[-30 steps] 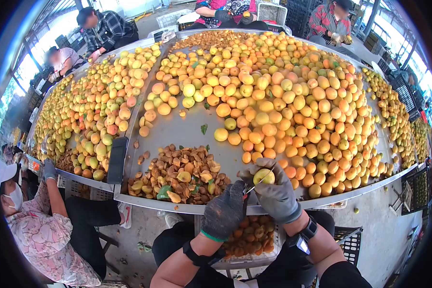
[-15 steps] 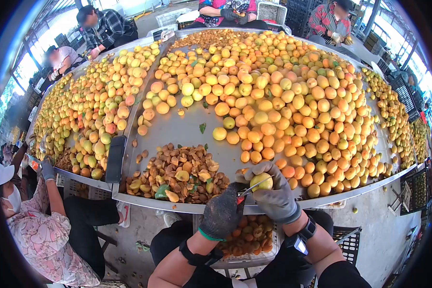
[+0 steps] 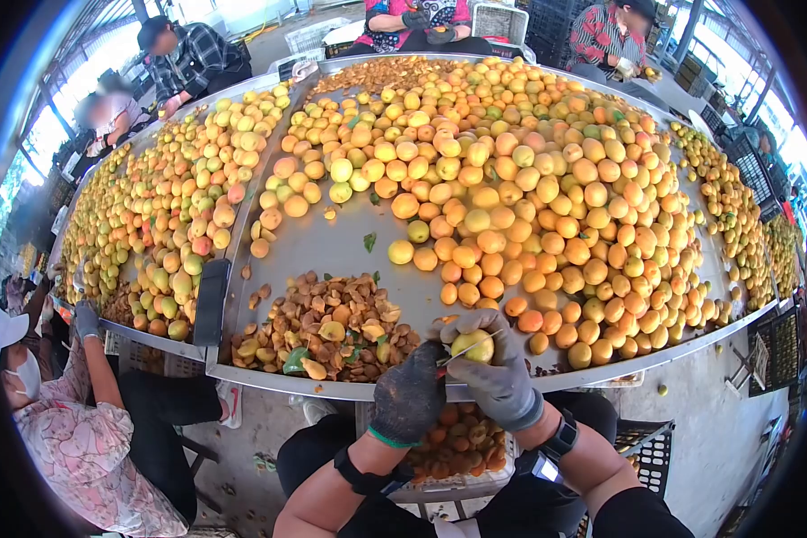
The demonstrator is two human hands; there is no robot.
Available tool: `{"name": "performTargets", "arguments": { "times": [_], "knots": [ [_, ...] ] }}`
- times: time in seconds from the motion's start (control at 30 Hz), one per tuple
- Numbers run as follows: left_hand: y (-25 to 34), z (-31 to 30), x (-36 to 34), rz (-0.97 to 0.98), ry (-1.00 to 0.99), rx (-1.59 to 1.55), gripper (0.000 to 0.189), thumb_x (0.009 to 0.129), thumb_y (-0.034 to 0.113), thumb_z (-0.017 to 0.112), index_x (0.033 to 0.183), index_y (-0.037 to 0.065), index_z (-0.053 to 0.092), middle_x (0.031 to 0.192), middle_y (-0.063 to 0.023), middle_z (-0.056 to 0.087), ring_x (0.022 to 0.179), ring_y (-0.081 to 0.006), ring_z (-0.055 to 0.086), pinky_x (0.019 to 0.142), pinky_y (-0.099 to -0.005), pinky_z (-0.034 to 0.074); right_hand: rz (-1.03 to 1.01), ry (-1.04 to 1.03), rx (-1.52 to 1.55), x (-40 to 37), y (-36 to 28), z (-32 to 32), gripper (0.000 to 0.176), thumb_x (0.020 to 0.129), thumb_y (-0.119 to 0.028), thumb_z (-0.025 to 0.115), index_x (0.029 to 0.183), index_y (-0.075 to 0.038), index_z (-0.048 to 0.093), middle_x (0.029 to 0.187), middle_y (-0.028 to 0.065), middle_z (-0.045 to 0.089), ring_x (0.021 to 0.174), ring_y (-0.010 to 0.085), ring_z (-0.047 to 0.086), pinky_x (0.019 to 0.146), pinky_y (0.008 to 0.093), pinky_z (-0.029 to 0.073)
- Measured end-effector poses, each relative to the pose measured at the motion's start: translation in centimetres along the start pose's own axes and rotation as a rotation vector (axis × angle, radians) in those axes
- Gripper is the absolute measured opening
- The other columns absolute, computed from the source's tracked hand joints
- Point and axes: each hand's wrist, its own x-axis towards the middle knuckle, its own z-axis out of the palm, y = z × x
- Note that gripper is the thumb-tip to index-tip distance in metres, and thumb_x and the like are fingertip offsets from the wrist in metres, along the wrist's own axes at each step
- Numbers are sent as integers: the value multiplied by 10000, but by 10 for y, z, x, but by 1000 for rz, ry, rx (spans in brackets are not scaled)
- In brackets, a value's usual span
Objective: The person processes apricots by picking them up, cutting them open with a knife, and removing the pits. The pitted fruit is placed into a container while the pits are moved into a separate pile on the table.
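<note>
My left hand (image 3: pixel 410 394), in a dark glove with a green cuff, is closed round a small knife whose thin blade (image 3: pixel 469 346) lies across a yellow-green apricot (image 3: pixel 472 347). The fruit sits in the fingers of my right hand (image 3: pixel 498 372), which wears a grey glove. Both hands meet over the near edge of the metal table (image 3: pixel 278 387). Left of them lies a heap of brown pits and apricot scraps (image 3: pixel 332 323). Under my hands, a crate of apricot pieces (image 3: pixel 462 439) shows between my legs.
Whole apricots (image 3: pixel 556 206) cover much of the table. A black phone (image 3: pixel 211 302) rests by the metal divider at the left. A co-worker in a white cap (image 3: pixel 72 439) sits at the left; other people sit along the far side. A black crate (image 3: pixel 646 457) stands at the lower right.
Both hands have shifted slightly left with the knife and the apricot, and the fruit is turned a little. The view has moved slightly. The person at the far side has moved their hands apart.
</note>
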Motion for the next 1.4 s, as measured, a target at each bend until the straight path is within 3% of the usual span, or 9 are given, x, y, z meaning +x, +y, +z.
{"name": "performTargets", "arguments": {
  "times": [0.2, 0.27, 0.37, 0.7, 0.9, 0.97, 1.2, 1.3, 1.4],
  "knots": [
    [-7, 6, 4, 16, 5, 95, 339, 775, 57, 621, 1110, 74, 575, 824, -160, 634, 669, -368, 631, 569, -447, 497, 213, 113, -297, 5, -15, 0, 374, 877, -39, 650, 1183, -50, 435, 1166, 78, 574, 1092, 153, 558, 929, 297, 467],
    [-14, 12, 7, 106, 91, 164, 330, 787, 58, 601, 1115, 82, 576, 828, -139, 622, 647, -336, 631, 557, -435, 495, 286, 224, 38, 4, 2, -13, 373, 903, -101, 644, 1205, -39, 436, 1173, 81, 582, 1057, 126, 569, 913, 275, 473],
    [-18, 15, 10, 116, 85, 318, 332, 790, 54, 586, 1121, 79, 574, 835, -124, 611, 645, -316, 631, 555, -427, 495, 296, 300, 81, 4, 5, -8, 354, 900, -84, 646, 1194, -24, 458, 1169, 80, 589, 1023, 107, 572, 892, 257, 481],
    [-4, 1, 8, 122, 81, 141, 329, 778, 53, 576, 1106, 61, 570, 834, -122, 612, 651, -324, 628, 559, -426, 498, 176, 27, -280, 7, -6, -10, 329, 879, -48, 660, 1159, -55, 488, 1142, 59, 596, 1028, 124, 585, 887, 253, 481],
    [-17, 13, 15, 93, 143, 205, 309, 788, 51, 568, 1096, 62, 569, 841, -122, 617, 668, -315, 634, 565, -415, 503, 230, 102, 165, 14, 3, -13, 349, 880, -60, 665, 1172, -68, 474, 1173, 54, 581, 1031, 107, 562, 945, 270, 446],
    [-23, 17, 16, 101, 199, 125, 298, 798, 58, 569, 1097, 64, 570, 823, -120, 611, 663, -317, 632, 557, -414, 501, 174, 95, -296, 21, 2, -13, 363, 891, -66, 653, 1201, -63, 463, 1173, 61, 582, 1053, 110, 562, 936, 258, 453],
    [-22, 16, 9, 44, 142, 180, 318, 793, 72, 583, 1110, 75, 570, 835, -124, 619, 673, -333, 632, 568, -422, 503, 201, 183, -277, 14, 2, -5, 375, 881, -103, 685, 1190, -35, 484, 1068, 42, 604, 990, 106, 591, 855, 230, 488],
    [-18, 11, 10, 44, 147, 134, 313, 782, 74, 588, 1095, 79, 577, 840, -121, 616, 657, -329, 629, 553, -420, 499, 244, 61, -453, 13, -8, -7, 412, 874, -110, 694, 1202, -20, 461, 1073, 54, 616, 981, 110, 603, 845, 240, 500],
    [-17, 8, 8, 81, 147, 150, 297, 775, 78, 589, 1072, 79, 582, 834, -114, 607, 630, -323, 622, 533, -420, 491, 174, -21, -564, 10, -8, -3, 359, 904, -48, 619, 1219, -30, 448, 1233, 103, 581, 1015, 120, 579, 871, 239, 486]
  ]
}}
